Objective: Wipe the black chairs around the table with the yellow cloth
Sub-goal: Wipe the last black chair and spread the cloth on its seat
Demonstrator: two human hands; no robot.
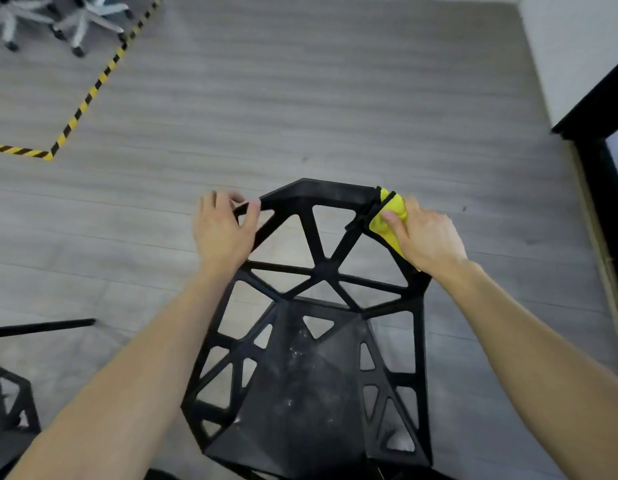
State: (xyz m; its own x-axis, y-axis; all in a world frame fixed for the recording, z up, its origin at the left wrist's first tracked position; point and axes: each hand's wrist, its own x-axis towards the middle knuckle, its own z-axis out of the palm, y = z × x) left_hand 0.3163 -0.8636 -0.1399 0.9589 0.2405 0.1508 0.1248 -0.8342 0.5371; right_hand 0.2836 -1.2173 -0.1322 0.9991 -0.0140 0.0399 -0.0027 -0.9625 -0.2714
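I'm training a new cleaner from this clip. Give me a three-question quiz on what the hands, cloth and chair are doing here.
1. True or false: the yellow cloth lies on the seat.
2. Which hand presses the cloth to the black chair? A) left B) right C) both
3. Fill in: the left hand grips the chair's ____ edge.

Key:
1. False; the right hand holds it against the backrest's upper right corner.
2. B
3. Top backrest, at its left corner.

One camera sits on the person's head, looking forward and down, close above the chair (311,306) and floor (300,98).
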